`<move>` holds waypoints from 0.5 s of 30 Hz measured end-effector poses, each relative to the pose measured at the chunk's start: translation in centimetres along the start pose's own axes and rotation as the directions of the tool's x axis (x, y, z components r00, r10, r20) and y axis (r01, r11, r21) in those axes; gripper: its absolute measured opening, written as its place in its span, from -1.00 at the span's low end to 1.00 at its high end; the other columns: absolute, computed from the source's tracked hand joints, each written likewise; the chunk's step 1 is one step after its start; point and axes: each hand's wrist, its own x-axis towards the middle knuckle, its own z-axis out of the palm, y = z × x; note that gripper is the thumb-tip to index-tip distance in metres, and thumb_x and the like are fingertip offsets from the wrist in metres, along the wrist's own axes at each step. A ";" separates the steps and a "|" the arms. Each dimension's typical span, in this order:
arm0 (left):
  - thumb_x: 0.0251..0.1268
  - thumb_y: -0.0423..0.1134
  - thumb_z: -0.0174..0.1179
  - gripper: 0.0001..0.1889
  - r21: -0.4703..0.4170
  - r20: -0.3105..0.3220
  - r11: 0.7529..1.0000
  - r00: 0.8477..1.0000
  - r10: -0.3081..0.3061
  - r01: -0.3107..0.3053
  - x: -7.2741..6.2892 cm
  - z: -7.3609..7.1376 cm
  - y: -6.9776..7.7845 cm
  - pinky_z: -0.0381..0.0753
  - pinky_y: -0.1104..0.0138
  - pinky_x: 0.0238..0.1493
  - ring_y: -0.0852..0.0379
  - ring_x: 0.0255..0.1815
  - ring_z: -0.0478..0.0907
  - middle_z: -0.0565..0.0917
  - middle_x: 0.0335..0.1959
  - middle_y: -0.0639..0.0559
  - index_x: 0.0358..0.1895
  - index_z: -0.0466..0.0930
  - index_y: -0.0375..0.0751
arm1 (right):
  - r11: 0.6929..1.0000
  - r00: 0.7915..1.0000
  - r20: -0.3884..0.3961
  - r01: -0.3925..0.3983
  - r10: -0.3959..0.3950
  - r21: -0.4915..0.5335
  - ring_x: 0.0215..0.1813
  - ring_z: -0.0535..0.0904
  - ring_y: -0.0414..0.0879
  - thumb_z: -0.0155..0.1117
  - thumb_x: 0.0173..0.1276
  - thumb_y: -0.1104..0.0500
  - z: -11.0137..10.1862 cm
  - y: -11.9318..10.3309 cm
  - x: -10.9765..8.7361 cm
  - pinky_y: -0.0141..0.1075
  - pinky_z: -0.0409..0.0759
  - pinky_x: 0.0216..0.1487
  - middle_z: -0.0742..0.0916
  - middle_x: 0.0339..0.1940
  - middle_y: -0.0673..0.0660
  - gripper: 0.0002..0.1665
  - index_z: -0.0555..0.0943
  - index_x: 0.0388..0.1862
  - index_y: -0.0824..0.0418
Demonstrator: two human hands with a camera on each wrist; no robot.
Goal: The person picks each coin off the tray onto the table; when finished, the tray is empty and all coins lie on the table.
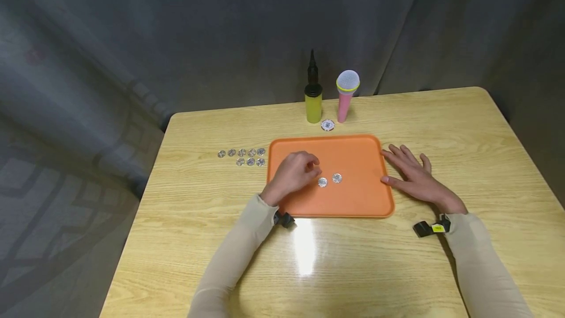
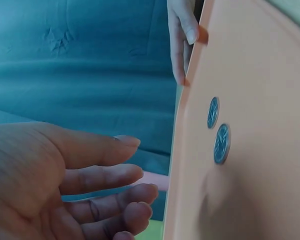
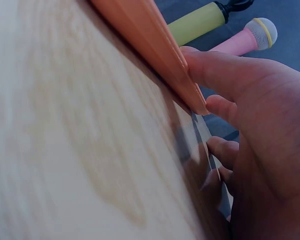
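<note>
Two silver coins lie on an orange tray [image 1: 362, 200], the nearer-left coin [image 1: 322, 182] beside the other coin [image 1: 337, 178]. My left hand [image 1: 295, 173] hovers over the tray's left half, just left of these coins. In the left wrist view its thumb and loosely bent fingers [image 2: 105, 176] stand apart with nothing between them. My right hand [image 1: 412, 174] is at the tray's right edge, thumb and forefinger touching the rim, the other fingers spread. The right wrist view shows its thumb [image 3: 215, 67] against the tray's outer side.
Several more silver coins [image 1: 250, 162] lie in two rows on the wooden table [image 1: 190, 239], left of the tray. Behind the tray stand a yellow-green hand pump [image 1: 313, 107] and a pink toy microphone [image 1: 344, 107], with a poker chip [image 1: 327, 125] before them. A dark curtain [image 1: 247, 38] hangs beyond.
</note>
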 end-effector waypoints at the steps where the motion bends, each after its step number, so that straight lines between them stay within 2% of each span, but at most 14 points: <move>1: 0.33 -0.19 0.31 -0.76 0.005 0.007 1.000 1.000 0.002 -0.002 0.1 0.1 0.1 0.59 0.30 -0.13 0.09 -0.21 0.64 0.74 -0.21 -0.06 -0.05 0.74 -0.23 | 1.000 1.000 0.000 0.000 0.000 0.001 0.67 -0.34 0.36 0.23 0.45 0.02 0.0 0.0 0.0 0.42 -0.60 0.40 0.03 0.65 0.41 -0.10 0.06 0.64 0.10; 8: 0.31 -0.15 0.33 -0.76 0.041 0.040 0.999 0.999 0.014 -0.015 0.4 0.8 0.7 0.57 0.32 -0.12 0.13 -0.22 0.59 0.73 -0.21 -0.02 -0.06 0.74 -0.19 | 1.000 1.000 0.000 -0.002 0.002 0.009 0.67 -0.34 0.36 0.23 0.45 0.03 -0.1 -0.2 0.0 0.41 -0.61 0.40 0.03 0.65 0.41 -0.10 0.06 0.64 0.09; 15: 0.29 -0.12 0.36 -0.78 0.067 0.071 0.998 0.997 0.015 -0.020 0.5 1.5 0.8 0.53 0.35 -0.20 0.16 -0.26 0.56 0.72 -0.23 0.01 -0.11 0.75 -0.16 | 1.000 1.000 0.007 -0.001 0.001 0.007 0.67 -0.34 0.36 0.23 0.45 0.02 -0.1 -0.2 0.0 0.42 -0.61 0.41 0.02 0.66 0.40 -0.10 0.06 0.64 0.08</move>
